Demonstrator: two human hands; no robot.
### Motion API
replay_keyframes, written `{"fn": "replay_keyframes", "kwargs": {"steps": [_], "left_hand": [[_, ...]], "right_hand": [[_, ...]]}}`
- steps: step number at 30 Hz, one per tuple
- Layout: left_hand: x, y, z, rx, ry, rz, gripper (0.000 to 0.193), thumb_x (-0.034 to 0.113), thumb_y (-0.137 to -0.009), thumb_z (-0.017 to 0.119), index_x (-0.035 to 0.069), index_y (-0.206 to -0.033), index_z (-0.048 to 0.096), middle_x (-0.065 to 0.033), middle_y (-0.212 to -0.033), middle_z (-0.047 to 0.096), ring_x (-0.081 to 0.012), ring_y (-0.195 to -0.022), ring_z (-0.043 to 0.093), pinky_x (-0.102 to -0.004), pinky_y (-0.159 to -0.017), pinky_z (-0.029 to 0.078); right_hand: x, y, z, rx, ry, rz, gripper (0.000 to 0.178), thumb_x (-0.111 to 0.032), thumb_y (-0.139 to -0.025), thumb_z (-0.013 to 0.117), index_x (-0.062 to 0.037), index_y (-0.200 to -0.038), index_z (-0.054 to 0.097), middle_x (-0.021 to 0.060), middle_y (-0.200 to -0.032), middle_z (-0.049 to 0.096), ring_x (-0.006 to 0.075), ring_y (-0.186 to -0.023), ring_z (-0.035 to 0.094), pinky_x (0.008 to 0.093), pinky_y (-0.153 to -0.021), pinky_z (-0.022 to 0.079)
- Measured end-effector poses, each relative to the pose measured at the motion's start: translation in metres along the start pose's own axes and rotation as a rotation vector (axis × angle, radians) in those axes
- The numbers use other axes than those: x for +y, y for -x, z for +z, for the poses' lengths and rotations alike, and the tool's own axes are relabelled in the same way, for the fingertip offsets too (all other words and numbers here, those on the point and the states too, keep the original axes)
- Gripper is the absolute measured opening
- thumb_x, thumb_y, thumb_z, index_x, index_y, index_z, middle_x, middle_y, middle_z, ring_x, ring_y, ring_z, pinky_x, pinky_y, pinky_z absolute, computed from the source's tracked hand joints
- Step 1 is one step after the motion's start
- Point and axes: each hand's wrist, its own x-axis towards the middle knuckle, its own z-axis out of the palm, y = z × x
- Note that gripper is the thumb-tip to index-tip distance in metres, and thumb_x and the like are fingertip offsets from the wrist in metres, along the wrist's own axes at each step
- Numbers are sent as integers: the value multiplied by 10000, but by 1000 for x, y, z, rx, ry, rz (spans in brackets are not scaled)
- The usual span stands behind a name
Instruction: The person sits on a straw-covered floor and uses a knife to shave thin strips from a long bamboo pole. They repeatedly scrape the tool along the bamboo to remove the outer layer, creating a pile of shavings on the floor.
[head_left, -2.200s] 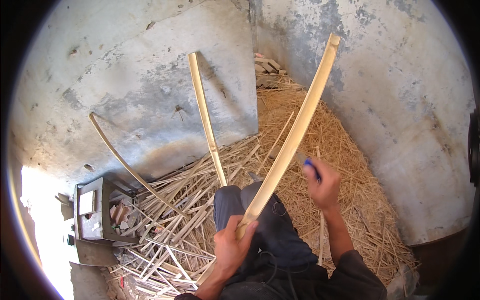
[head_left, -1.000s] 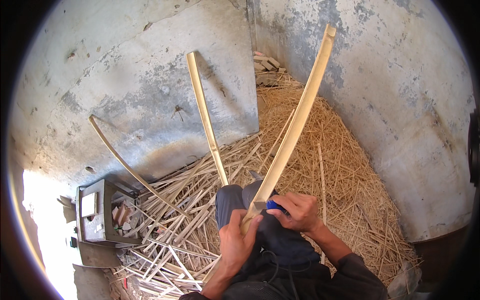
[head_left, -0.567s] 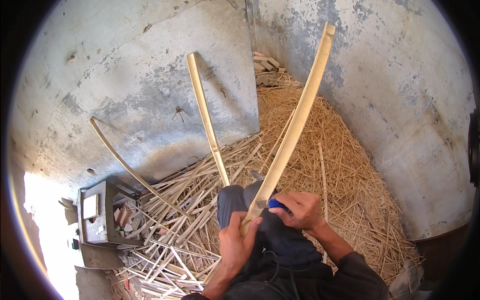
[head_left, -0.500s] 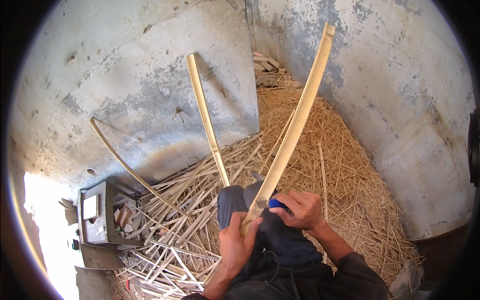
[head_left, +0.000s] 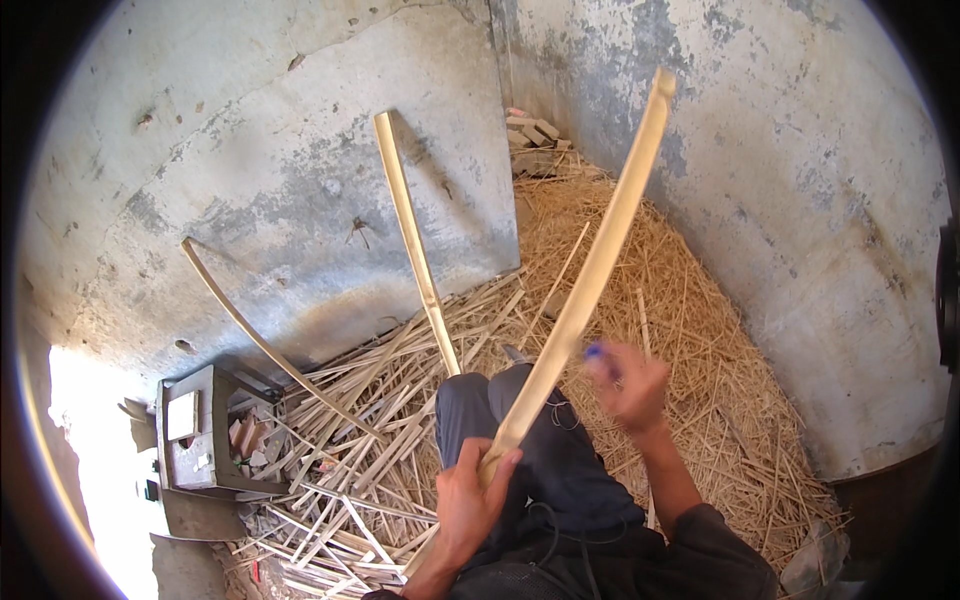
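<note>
A long split bamboo pole (head_left: 590,285) slants up and away across my lap, its hollow face partly showing. Around its near end my left hand (head_left: 470,495) is closed, thumb along the edge. To the right of the bamboo, apart from it, my right hand (head_left: 635,388) is smeared by motion but stays curled round a blue-handled knife (head_left: 594,351). The knife's blade is lost in the blur. Beneath the bamboo are my knees in dark trousers.
Another bamboo piece (head_left: 412,225) leans against the left wall, with a thin bent strip (head_left: 245,325) farther left. Loose split strips (head_left: 400,400) and shavings (head_left: 720,390) cover the floor. A wooden box frame (head_left: 200,430) stands at left; bricks (head_left: 535,130) lie in the corner.
My right hand has drawn the knife off the bamboo and moved to the right. The bamboo's far end has dipped slightly and the pole has turned a little; my left hand keeps its hold.
</note>
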Motion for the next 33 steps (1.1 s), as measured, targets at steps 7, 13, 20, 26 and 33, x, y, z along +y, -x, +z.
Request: {"fn": "replay_keyframes", "kwargs": {"steps": [7, 13, 20, 26, 33], "left_hand": [[-28, 22, -7, -94, -6, -67, 302, 284, -989, 798, 22, -1023, 651, -177, -725, 713, -336, -622, 715, -406, -573, 524], [-30, 16, -16, -128, -67, -19, 333, 331, -994, 787, 32, -1050, 652, -189, -743, 718, -407, -657, 724, -448, -604, 545], [-49, -10, -16, -429, 46, -142, 431, 387, -987, 792, 22, -1184, 674, -161, -874, 754, -326, -825, 774, -436, -751, 573], [-106, -30, 17, -640, 590, -216, 343, 275, -1048, 742, -22, -1191, 646, -123, -1000, 780, -177, -963, 759, -319, -800, 598], [-93, -36, 27, -526, 599, -295, 237, 205, -1043, 739, -14, -1019, 652, -103, -928, 789, -111, -603, 681, -258, -509, 515]], "right_hand": [[49, -26, -14, -9, 25, 79, 339, -336, -1004, 736, -12, -1099, 758, 175, -925, 772, 320, -751, 762, 386, -658, 591], [60, -23, -7, -61, -41, 86, 355, -341, -999, 738, -9, -1124, 749, 184, -961, 775, 335, -812, 773, 402, -718, 606], [68, -17, -5, -20, -15, 31, 378, -358, -1021, 719, 6, -1118, 753, 167, -953, 783, 297, -800, 777, 380, -695, 608], [63, -20, -15, -112, -48, 126, 387, -370, -1029, 712, 3, -1116, 762, 159, -951, 788, 278, -785, 778, 362, -684, 608], [67, -21, -13, -74, -51, 67, 387, -364, -1027, 714, 11, -1113, 761, 155, -940, 782, 281, -754, 767, 359, -656, 595]]}}
